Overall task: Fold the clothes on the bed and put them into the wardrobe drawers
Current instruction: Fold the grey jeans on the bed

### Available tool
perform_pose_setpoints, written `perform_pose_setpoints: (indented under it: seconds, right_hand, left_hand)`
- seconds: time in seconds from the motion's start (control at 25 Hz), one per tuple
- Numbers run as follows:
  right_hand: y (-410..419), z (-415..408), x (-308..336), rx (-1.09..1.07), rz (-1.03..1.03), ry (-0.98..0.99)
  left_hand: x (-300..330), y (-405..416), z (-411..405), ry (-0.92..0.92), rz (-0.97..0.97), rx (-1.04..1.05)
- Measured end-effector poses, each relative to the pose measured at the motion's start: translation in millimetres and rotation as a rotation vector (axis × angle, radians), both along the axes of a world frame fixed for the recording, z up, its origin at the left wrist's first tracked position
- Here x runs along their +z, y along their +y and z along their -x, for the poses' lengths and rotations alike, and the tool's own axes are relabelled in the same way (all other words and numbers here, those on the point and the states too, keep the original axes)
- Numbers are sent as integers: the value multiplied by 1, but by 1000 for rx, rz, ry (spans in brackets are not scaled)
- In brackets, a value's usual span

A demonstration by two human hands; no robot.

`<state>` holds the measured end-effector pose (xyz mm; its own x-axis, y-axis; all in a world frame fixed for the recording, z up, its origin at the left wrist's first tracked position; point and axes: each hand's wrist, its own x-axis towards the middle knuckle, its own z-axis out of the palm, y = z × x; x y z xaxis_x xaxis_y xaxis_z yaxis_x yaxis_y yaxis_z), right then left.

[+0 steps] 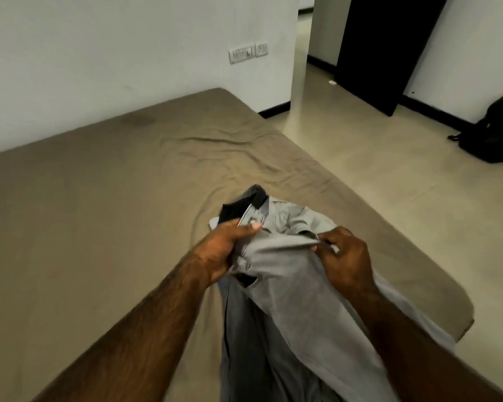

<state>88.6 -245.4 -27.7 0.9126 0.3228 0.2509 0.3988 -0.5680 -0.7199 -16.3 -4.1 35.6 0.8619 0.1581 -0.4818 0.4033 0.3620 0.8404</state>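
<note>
A pair of light grey jeans (285, 265) hangs between my hands above the near part of the bed (99, 213). My left hand (227, 250) grips the waistband beside the metal button. My right hand (346, 256) pinches the waistband on the other side. The legs drop toward me, out of the bottom of the view. A dark garment (235, 211) shows just behind the waistband; I cannot tell whether it lies on the bed or is part of the bundle.
The bed wears a wrinkled tan sheet and meets the white wall at the back. Pale tiled floor (375, 146) lies to the right. A black backpack (494, 132) leans against the right wall. A dark door (384, 47) stands beyond the floor.
</note>
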Motion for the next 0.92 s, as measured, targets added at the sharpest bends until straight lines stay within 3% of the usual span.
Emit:
perform_pose_setpoints:
  seconds: [0.08,0.2,0.4,0.48,0.64,0.72,0.84,0.92]
  right_hand:
    - [-8,18,56,53,-7,-35]
    - [-13,60,178,42,-110,-128]
    - [33,126,345,117,-271,-255]
    - [52,181,425,155,-347,-345]
    - [83,245,517,239,-377,-370]
    - [97,277,548,277,-400,-395]
    - [125,337,592,351,-483,-443]
    - [138,362,607,433,-465,-457]
  left_hand:
    - [41,4,22,-12,-128,-51]
    - [160,-1,65,-115,-302,-15]
    - [311,14,135,-148,-542,324]
    - [395,22,204,-241,-631,421]
    - [501,30,297,-469,-761,533]
    - [535,32,333,-533,-987,650]
    - [581,24,391,-626,-1633,732]
    - [589,13,407,-634,-1818,668]
